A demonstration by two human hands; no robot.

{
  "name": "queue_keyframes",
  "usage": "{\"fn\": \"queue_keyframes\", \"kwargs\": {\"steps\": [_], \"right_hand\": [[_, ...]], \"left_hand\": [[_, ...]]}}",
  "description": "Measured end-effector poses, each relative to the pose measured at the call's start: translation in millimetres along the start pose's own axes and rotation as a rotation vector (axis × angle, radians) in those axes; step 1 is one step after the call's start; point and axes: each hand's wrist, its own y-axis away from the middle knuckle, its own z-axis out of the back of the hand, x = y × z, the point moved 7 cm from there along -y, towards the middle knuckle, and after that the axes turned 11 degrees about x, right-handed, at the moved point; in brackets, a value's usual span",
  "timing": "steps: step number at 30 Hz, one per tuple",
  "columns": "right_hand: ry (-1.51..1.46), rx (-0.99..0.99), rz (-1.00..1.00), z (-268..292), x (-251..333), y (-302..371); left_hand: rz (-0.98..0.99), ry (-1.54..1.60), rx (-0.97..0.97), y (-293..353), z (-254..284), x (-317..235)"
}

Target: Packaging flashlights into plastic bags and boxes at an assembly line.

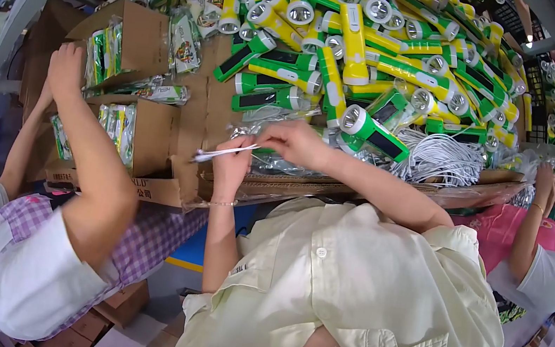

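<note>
My left hand [232,161], a thin bracelet on its wrist, pinches one end of a thin white cord [222,154] that points left. My right hand [294,142] grips the same cord at its other end, just above a clear plastic bag [271,165] on the table edge. Behind both hands lies a big heap of green and yellow flashlights [372,52]. A loose bundle of white cords [439,159] sits to the right of my right hand. My pale yellow shirt fills the lower middle of the view.
A person in a purple checked shirt at the left reaches a hand [65,69] up to open cardboard boxes [147,41] of bagged flashlights. Another person in pink with a white sleeve works at the right, hand [546,181] raised. More cartons stand on the floor [124,305].
</note>
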Motion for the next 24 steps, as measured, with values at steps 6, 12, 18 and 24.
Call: {"fn": "queue_keyframes", "kwargs": {"steps": [6, 12, 18, 24], "right_hand": [[1.037, 0.415, -0.077, 11, -17, 22], [1.267, 0.566, -0.461, 8, -27, 17], [1.224, 0.577, -0.408, 13, -2, 1], [0.738, 0.019, 0.037, -3, 26, -19]], "left_hand": [[-0.010, -0.088, -0.191, -1, 11, 14], [-0.084, -0.508, -0.193, 5, 1, -19], [0.017, -0.112, 0.010, 0, -2, 22], [-0.095, -0.110, -0.089, -2, 5, 30]]}}
